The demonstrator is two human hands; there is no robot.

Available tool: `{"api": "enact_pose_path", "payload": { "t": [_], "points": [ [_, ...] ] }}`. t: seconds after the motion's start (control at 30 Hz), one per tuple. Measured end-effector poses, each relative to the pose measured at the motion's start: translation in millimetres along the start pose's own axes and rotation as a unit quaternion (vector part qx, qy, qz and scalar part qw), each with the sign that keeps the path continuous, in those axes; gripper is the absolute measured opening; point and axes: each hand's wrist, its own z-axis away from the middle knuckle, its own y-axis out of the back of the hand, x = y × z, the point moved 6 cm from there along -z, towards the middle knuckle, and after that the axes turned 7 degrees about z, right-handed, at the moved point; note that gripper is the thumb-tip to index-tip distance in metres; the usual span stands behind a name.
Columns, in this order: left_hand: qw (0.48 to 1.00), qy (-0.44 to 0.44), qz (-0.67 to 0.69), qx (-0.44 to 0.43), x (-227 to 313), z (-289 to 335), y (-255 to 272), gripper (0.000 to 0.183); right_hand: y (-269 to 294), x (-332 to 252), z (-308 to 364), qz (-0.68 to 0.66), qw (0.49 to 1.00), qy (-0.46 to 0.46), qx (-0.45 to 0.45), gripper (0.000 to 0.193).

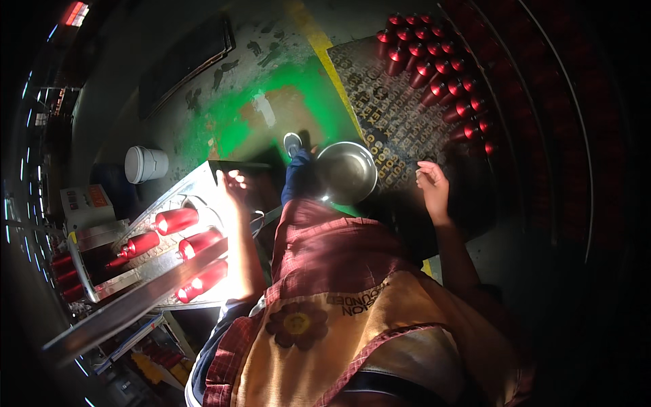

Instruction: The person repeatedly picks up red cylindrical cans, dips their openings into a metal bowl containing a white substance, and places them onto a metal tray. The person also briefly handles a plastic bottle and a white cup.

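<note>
My left hand is at the far right corner of the brightly lit work table, with its fingers parted and nothing in them. Several shiny red metal bottles lie on their sides on that table, near my left forearm. On the right, my right hand hangs in the air with loosely bent fingers, also holding nothing. Between my hands, in front of my apron, is a round silver metal basin. Its inside looks bare.
Many red bottles stand upright in rows on a printed board at the far right, beside dark red racks. A white bucket sits at the left. A blurred metal bar crosses the near left. Green paint marks the floor.
</note>
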Motion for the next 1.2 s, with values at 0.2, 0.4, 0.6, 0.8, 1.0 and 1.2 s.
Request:
{"api": "enact_pose_path", "payload": {
  "t": [0.2, 0.4, 0.6, 0.8, 1.0, 1.2],
  "points": [
    [0.996, 0.046, 0.029, 0.068, -55.7, -175.3, -11.4, 0.043, -109.2, -29.6, -110.1, 0.061, 0.995, 0.025, -0.078, 0.02],
    [0.987, 0.158, 0.038, -0.017, -96.9, -349.4, -64.9, 0.05, -216.6, -65.1, -253.0, 0.151, 0.982, -0.102, -0.04, 0.025],
    [0.955, 0.201, -0.126, 0.176, -53.1, -407.4, -63.6, 0.039, -289.6, -127.5, -407.6, 0.196, 0.977, 0.005, -0.083, 0.03],
    [0.969, 0.178, 0.02, 0.172, 25.5, -470.2, -71.9, 0.046, -360.3, -192.5, -534.4, 0.226, 0.961, 0.092, -0.133, 0.024],
    [0.95, 0.11, 0.168, 0.241, 90.3, -502.1, -54.8, 0.049, -485.8, -271.2, -614.2, 0.192, 0.947, 0.115, -0.232, 0.02],
    [0.904, -0.004, 0.193, 0.38, 76.5, -508.9, -35.9, 0.044, -653.5, -335.1, -734.2, 0.239, 0.878, 0.202, -0.362, 0.017]
  ]
}}
